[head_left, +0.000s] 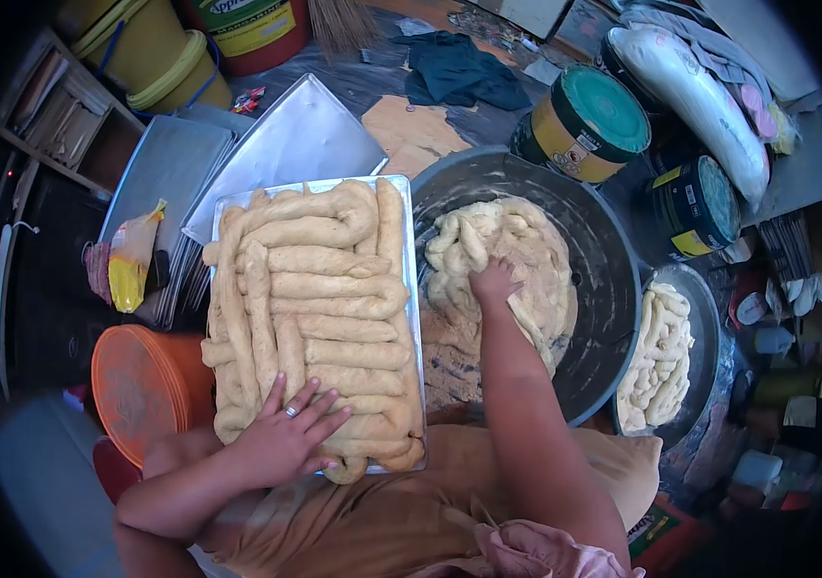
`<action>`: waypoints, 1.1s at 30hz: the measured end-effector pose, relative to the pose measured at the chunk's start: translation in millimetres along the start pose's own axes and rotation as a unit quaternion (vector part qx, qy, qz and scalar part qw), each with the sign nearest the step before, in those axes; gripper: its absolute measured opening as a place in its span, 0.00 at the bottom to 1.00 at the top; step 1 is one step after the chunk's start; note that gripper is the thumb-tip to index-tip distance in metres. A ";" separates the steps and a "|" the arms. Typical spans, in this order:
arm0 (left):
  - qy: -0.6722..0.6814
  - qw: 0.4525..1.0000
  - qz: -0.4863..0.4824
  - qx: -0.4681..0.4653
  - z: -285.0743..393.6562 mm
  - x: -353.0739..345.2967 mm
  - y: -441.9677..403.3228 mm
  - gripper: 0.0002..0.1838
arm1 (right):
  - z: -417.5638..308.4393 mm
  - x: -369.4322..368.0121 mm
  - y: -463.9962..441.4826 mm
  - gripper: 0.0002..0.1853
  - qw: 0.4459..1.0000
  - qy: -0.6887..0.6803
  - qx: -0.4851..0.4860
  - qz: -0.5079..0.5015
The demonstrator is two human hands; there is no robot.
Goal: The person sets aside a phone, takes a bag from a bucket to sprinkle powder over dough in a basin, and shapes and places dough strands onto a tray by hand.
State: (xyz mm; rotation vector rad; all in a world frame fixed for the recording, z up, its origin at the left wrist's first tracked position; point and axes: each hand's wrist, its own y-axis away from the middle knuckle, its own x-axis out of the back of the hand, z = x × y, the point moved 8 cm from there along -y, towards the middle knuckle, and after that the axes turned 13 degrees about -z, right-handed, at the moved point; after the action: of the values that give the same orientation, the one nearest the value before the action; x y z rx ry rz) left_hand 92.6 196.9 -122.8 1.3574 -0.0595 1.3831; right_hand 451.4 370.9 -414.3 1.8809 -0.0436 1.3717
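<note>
A metal tray (417, 318) rests on my lap, covered with thick ropes of raw dough (334, 258) laid side by side and bent at the ends. My left hand (287, 433), with a ring on one finger, lies with spread fingers on the dough at the tray's near edge. To the right, a large dark tub (606, 289) holds a heap of dough strands (550, 241) on a brownish, floury layer. My right hand (496, 283) reaches into the tub, its fingers closed round a dough rope (529, 323); the fingertips are partly hidden.
An orange bucket (141, 380) stands left. Stacked metal trays (281, 144) lie beyond my tray. Green-lidded buckets (599, 123) stand behind the tub. A dark basin (704, 385) with more dough sits at right. A yellow plastic packet (134, 260) lies left.
</note>
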 end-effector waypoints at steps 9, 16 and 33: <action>-0.009 1.000 0.002 0.000 2.3 4.1 2.5 0.39 | -47.8 33.8 59.0 0.14 0.799 -0.462 0.282 -0.260; 0.000 1.000 0.002 0.010 5.0 1.4 3.2 0.41 | -19.8 167.8 153.3 0.13 0.698 -0.524 0.408 -0.268; 0.017 0.999 -0.017 0.021 6.7 3.2 1.4 0.42 | 83.7 33.3 76.3 0.27 0.931 -0.292 0.179 0.125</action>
State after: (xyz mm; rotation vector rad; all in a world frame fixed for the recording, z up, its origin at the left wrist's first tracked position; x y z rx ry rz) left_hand 96.9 193.8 -117.5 1.3635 0.0150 1.3839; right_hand 496.7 281.2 -352.3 2.6177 -0.3631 0.9703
